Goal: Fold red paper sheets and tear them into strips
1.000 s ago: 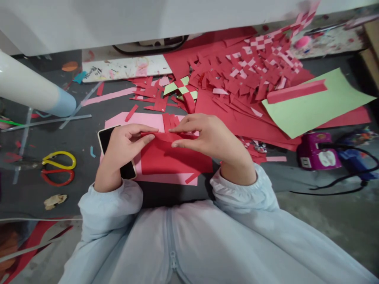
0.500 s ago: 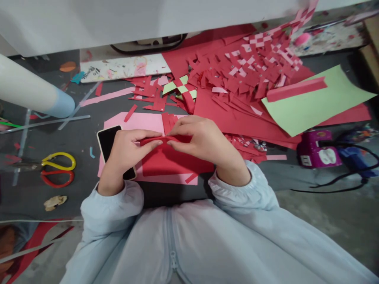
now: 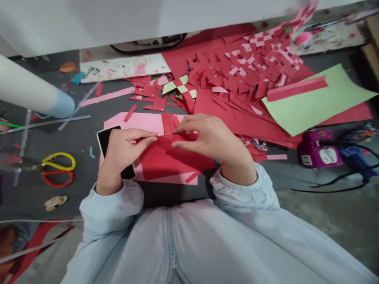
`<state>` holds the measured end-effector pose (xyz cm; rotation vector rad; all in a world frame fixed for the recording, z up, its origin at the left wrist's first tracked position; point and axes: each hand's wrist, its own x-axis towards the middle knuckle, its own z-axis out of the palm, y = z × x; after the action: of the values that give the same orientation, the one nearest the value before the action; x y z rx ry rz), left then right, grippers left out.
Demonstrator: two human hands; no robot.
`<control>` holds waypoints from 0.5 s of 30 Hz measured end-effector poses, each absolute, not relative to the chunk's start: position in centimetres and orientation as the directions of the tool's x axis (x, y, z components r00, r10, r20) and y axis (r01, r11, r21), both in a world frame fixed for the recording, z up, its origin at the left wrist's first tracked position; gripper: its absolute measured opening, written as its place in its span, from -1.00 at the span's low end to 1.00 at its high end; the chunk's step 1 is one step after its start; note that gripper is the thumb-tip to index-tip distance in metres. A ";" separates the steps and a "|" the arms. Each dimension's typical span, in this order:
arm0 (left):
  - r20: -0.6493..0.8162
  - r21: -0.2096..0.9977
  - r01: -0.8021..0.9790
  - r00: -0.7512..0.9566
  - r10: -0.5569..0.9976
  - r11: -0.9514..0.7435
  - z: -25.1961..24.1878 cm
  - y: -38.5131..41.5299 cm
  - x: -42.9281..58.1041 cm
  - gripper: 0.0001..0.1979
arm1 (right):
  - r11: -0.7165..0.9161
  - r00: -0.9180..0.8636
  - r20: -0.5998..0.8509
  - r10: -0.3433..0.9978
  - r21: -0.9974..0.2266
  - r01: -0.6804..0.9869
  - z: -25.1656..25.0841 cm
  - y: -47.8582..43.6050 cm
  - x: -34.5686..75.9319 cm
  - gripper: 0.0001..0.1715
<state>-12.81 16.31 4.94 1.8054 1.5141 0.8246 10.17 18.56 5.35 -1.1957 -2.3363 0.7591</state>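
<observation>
A sheet of red paper point(image 3: 174, 159) lies over pink paper point(image 3: 133, 120) in front of me. My left hand point(image 3: 126, 152) pinches the red sheet near its upper left corner, thumb and fingers closed on the edge. Over the sheet's upper right part is my right hand point(image 3: 207, 140), its thumb and fingers apart with the sheet's top edge showing between them. Beneath my left wrist, a phone point(image 3: 107, 138) with a dark screen is partly hidden. Several narrow red strips point(image 3: 170, 123) lie just beyond the sheet.
Scissors point(image 3: 59, 169) with yellow and red handles lie at left, near a white cylinder point(image 3: 32, 88). Woven red and pink paper pieces point(image 3: 245, 63) are heaped at the back. Green paper point(image 3: 314, 102) and a purple box point(image 3: 319, 152) are on the right.
My hands have moved apart, the left going slightly left and the right slightly right. The right thumb and fingers have spread from the red paper's edge, which now looks flatter.
</observation>
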 end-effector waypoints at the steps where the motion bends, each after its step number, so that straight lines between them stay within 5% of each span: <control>1: 0.072 0.794 0.590 0.144 0.987 -0.144 4.9 16.3 -12.8 -0.92 | 0.488 -0.552 0.107 0.827 -0.626 0.608 5.4 18.6 10.2 -0.76; 15: 0.004 0.780 0.612 0.206 0.979 -0.132 5.1 16.4 -13.1 -0.88 | 0.486 -0.568 0.030 0.823 -0.555 0.675 5.4 18.3 9.7 -0.75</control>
<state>-13.12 16.43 5.12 1.8283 1.4808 0.7153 9.71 18.33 5.35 -1.2686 -2.4438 0.7192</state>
